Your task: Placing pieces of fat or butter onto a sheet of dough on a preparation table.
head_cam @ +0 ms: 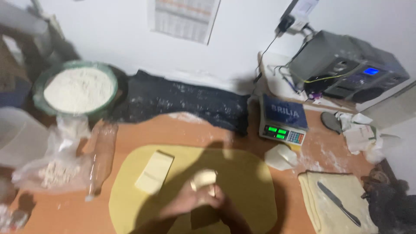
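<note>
Both hands meet low in the view over a rolled-out sheet of yellow dough: the left hand and the right hand are pressed close together, fingers curled around a pale block of butter or fat that sticks up just above them. The picture is blurred, so which hand bears most of the block cannot be told, but both seem closed on it. Just to the left of the hands, a second, flatter pale slab already lies on the dough sheet, set at a slant. Judging from that, the sheet is fully rolled and one piece of filling is laid, while the piece in hand is not yet down and no folding shows. Further left lie a clear plastic bottle on its side, seemingly used as a roller, and a plastic bag with crumbly white contents; beyond them stands a green bowl of flour. Up and to the right of the hands sits a small kitchen scale with lit green digits, with a grey radio behind it. Far right, a knife rests on a folded stack of dough, perhaps a piece already layered.
</note>
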